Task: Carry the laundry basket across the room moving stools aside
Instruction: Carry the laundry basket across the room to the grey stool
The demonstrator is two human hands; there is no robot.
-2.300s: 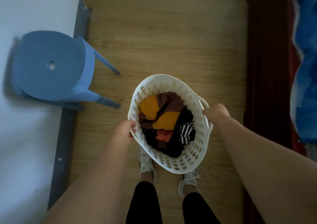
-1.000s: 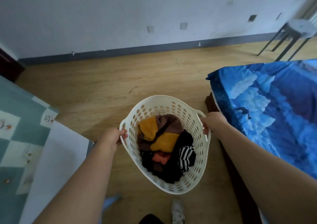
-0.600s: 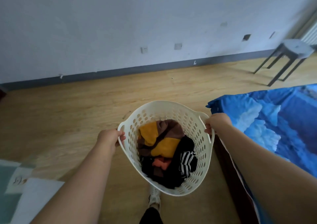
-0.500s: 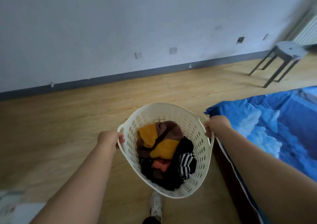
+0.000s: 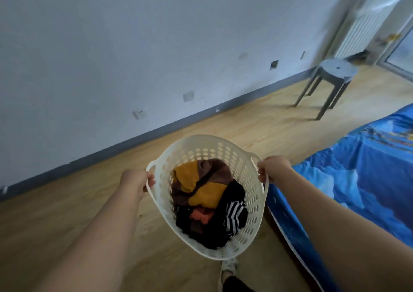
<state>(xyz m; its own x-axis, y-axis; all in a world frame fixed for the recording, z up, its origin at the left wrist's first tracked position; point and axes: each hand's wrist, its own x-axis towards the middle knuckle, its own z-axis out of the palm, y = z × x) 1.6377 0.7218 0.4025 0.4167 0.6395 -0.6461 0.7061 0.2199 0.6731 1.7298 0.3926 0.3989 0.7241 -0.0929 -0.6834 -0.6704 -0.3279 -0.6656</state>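
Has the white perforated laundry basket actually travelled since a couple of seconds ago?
Yes. The white perforated laundry basket left the blue stool behind and now travels along the blue-covered bed, toward the grey round stool by the wall.

Arms: bare, sleeveless to frame edge.
Shoe [image 5: 228, 269]: white, laced, below grip.
Trouser leg [image 5: 237, 286]: black.

Perforated plastic laundry basket [image 5: 257, 193], cloth clothes [image 5: 205, 193], wood-look floor [image 5: 67, 213]
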